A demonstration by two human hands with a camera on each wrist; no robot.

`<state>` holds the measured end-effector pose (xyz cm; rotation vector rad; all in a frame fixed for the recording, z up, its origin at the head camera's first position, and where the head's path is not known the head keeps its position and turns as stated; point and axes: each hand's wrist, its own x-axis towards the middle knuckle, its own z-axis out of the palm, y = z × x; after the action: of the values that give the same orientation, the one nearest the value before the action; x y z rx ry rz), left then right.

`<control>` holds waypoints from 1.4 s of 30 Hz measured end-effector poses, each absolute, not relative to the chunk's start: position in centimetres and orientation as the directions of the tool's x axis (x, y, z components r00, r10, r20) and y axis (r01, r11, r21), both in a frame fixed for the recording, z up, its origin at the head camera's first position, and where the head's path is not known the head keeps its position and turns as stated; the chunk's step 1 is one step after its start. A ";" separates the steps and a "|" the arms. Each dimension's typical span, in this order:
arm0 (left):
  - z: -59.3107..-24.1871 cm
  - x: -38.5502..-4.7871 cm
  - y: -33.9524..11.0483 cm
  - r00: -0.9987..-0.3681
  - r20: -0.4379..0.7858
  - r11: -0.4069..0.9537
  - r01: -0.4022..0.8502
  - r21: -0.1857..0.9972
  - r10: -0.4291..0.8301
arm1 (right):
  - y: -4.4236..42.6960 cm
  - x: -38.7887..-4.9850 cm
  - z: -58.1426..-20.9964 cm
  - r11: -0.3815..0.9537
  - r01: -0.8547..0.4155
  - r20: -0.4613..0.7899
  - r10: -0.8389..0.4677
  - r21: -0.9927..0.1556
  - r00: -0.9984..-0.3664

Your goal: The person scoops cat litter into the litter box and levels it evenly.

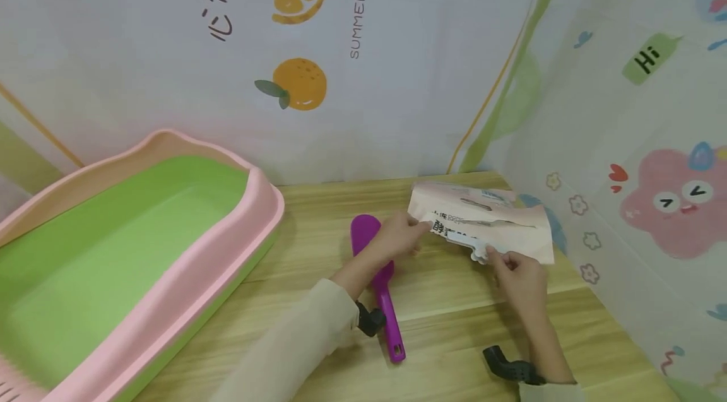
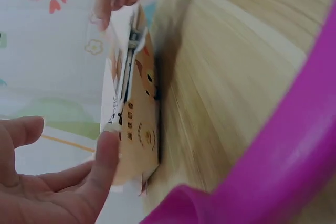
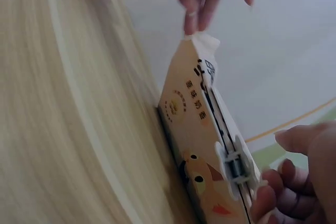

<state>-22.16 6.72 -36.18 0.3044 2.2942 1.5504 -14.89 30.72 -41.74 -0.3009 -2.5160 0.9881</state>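
Note:
A pale pink printed bag (image 1: 500, 228) lies near the table's back right corner. Its side carries characters and a cartoon animal face (image 3: 202, 174). A white clip (image 3: 235, 166) with scalloped edges sits on the bag's top edge. My left hand (image 1: 400, 235) touches the left end of that edge with its fingertips; in the left wrist view the thumb (image 2: 26, 129) stands apart from the bag. My right hand (image 1: 519, 276) is at the clip, its fingers (image 3: 265, 195) loosely bent beside it and the thumb spread away. A purple scoop (image 1: 388, 304) lies beneath my left forearm.
A large litter tray with a pink rim (image 1: 227, 225) and green inside stands at the left. Printed white cloth (image 1: 397, 105) hangs behind the wooden table (image 1: 454, 326) and along its right side. Both wrists wear black camera mounts (image 1: 372, 320).

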 end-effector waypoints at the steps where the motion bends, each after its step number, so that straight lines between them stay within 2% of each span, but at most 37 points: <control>1: -36.2 -22.2 6.9 -0.910 -0.197 0.366 -0.054 0.929 0.366 | 30.9 -14.8 -41.7 0.703 0.063 0.268 0.351 -0.708 -0.897; 5: -36.3 -22.3 7.6 -0.864 -0.308 0.216 -0.238 0.947 0.399 | 31.3 -14.6 -41.5 0.620 0.131 0.129 0.356 -0.774 -0.926; 9: -36.4 -22.5 8.3 -0.809 -0.396 0.052 -0.416 0.908 0.434 | 31.7 -14.7 -41.7 0.567 0.184 0.021 0.335 -0.803 -0.942; 13: -36.8 -22.8 9.0 -0.795 -0.442 -0.003 -0.487 0.873 0.414 | 31.7 -14.9 -42.2 0.532 0.225 -0.055 0.316 -0.816 -0.947; 20: -37.8 -23.5 10.0 -0.821 -0.453 -0.139 -0.523 0.841 0.348 | 31.2 -15.2 -42.8 0.466 0.291 -0.147 0.321 -0.835 -0.936; 25: -38.2 -23.9 10.6 -0.842 -0.450 -0.248 -0.523 0.815 0.298 | 31.0 -15.6 -43.4 0.319 0.315 -0.219 0.302 -0.894 -0.928; 30: -38.5 -24.4 10.9 -0.848 -0.463 -0.295 -0.525 0.798 0.256 | 30.9 -16.2 -43.9 0.174 0.328 -0.273 0.280 -0.928 -0.920; 42: -39.4 -25.3 11.6 -0.841 -0.490 -0.348 -0.541 0.766 0.229 | 30.7 -16.4 -43.8 -0.135 0.264 -0.290 0.229 -0.955 -0.929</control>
<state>-25.26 11.57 -39.41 -0.4115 1.4212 2.2108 -16.38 30.70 -43.76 -0.5934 -2.0816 2.3104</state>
